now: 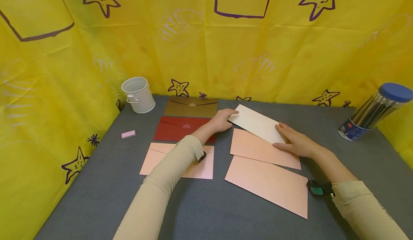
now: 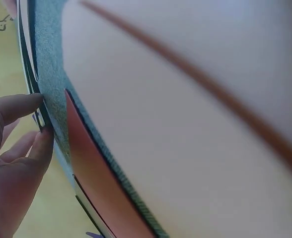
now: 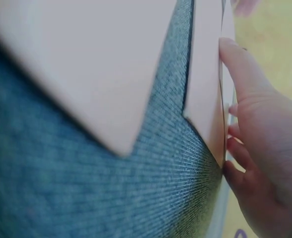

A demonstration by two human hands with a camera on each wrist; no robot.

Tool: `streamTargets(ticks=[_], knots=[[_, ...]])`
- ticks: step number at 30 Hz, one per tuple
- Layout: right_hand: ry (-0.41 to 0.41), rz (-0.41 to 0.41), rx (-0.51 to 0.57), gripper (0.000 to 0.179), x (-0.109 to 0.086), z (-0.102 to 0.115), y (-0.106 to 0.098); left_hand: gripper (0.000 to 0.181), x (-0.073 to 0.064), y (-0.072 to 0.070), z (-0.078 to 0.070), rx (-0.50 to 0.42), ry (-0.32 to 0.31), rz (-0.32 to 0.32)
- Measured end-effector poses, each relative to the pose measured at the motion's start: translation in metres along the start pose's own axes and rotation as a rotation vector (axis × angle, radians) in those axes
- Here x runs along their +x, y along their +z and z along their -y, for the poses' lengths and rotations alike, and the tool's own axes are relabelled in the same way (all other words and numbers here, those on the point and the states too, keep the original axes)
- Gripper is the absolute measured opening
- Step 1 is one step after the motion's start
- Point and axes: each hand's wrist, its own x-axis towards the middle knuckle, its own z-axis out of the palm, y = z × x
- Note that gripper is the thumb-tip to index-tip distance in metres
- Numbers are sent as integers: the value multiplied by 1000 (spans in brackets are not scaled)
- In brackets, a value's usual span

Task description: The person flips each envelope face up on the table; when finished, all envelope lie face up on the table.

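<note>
My left hand [image 1: 222, 120] pinches the left end of a plain white envelope [image 1: 255, 123] between thumb and fingers, as the left wrist view also shows. A dark strip shows under that end. On the envelope's right end rests my right hand [image 1: 297, 141], its fingers extended over the surface and its thumb spread toward the near edge. Just below, a plain pink envelope [image 1: 261, 148] is partly overlapped by the white one. Nearer to me lies a second plain pink envelope [image 1: 267, 184], slanted on the grey table.
To the left, gold [image 1: 184, 107], red [image 1: 172, 127] and pink flapped envelopes [image 1: 206, 168] form a column. A white bucket [image 1: 142, 98] stands at the back left, near a pink eraser [image 1: 128, 134]. A pencil tub [image 1: 358, 127] stands at the right. Yellow cloth [image 1: 206, 53] hangs behind.
</note>
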Motion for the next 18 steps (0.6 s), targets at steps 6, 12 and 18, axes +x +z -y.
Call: streamTargets(ticks=[6, 12, 18], knots=[[-11, -25, 1, 96, 0, -2, 2, 42, -1, 1, 3, 26, 45, -49], [-13, -97, -14, 97, 0, -5, 4, 30, -6, -2, 3, -17, 70, -86], [-22, -261, 29, 70, -4, -4, 1, 29, -9, -6, 4, -50, 92, -134]])
